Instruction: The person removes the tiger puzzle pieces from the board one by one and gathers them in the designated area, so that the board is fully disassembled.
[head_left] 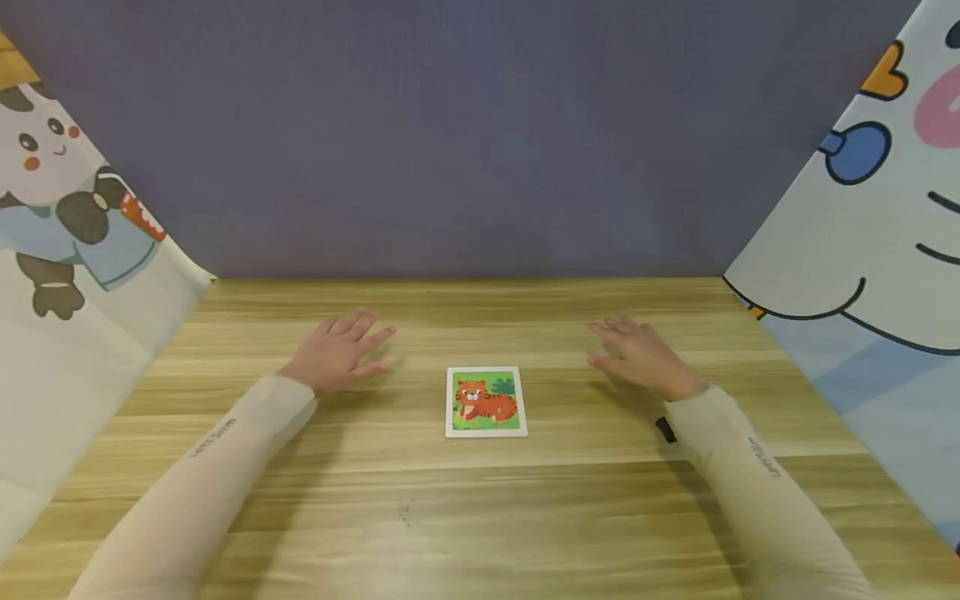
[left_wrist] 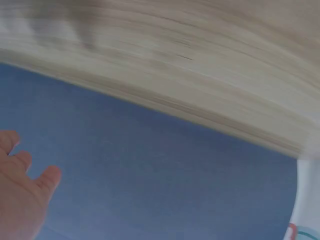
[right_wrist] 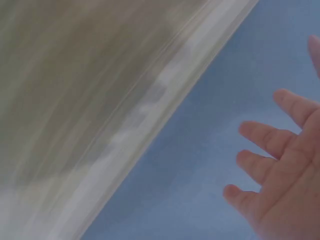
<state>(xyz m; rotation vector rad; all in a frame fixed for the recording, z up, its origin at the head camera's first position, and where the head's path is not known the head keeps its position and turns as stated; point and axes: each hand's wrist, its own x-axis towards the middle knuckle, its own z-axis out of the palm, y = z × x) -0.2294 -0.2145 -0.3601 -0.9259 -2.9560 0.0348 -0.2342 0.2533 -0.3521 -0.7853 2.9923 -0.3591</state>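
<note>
A white-framed picture tile (head_left: 486,402) with an orange tiger on green lies on the wooden table, between the two hands. To its left, my left hand (head_left: 337,352) hovers over the table with fingers spread and nothing held. My right hand (head_left: 637,354) is to the right of the tile, also with extended fingers and nothing in it. In the left wrist view part of the left hand (left_wrist: 22,192) shows at the lower left edge. The right wrist view has the right hand (right_wrist: 290,165) at its right side, fingers apart.
The wooden table (head_left: 480,517) meets a dark blue-grey panel (head_left: 480,142) at the back. A cartoon-printed sheet (head_left: 82,192) hangs on the left, another printed sheet (head_left: 870,250) on the right. A small black object (head_left: 665,430) shows beside the right sleeve cuff.
</note>
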